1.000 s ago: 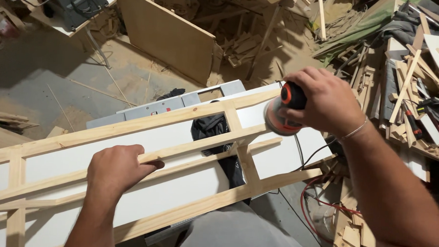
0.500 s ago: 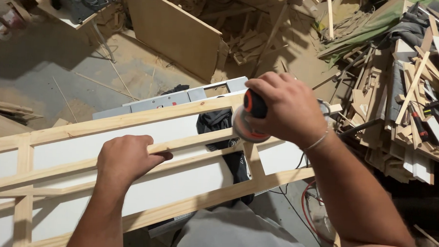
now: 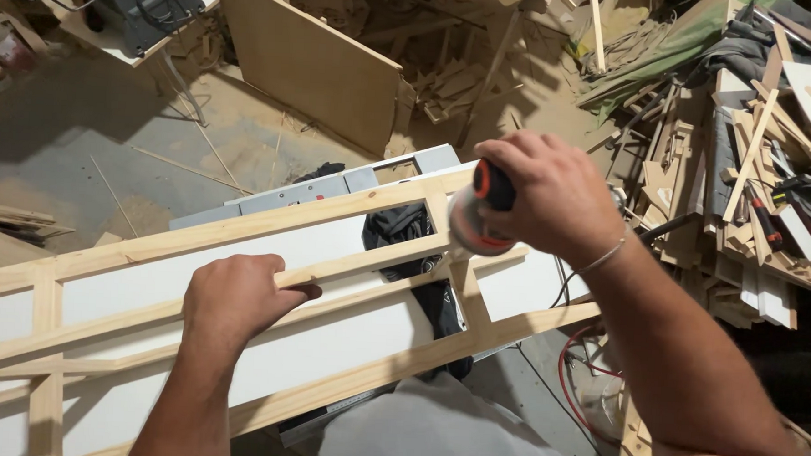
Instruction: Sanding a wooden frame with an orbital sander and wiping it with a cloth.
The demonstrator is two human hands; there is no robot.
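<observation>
The left hand (image 3: 238,301) curls its fingers over a middle rail of the long pine frame (image 3: 241,230), which lies on a white panel (image 3: 194,278) across the bench; if that grip loosens, the frame would probably skid or chatter. The right hand (image 3: 553,193) is wrapped tight around the black-and-orange sander (image 3: 475,220) at a cross-piece joint, where tipping the pad could gouge an edge. No bins or boxes show, only loose offcuts (image 3: 745,179) heaped at the right.

The right hand (image 3: 553,196) grips an orange-and-black sander (image 3: 479,218), its pad pressed on a cross slat of a long wooden frame (image 3: 344,380). The left hand (image 3: 238,298) clasps the frame's middle rail over a white board (image 3: 318,343). Wood scraps (image 3: 754,179) are heaped at right.
</observation>
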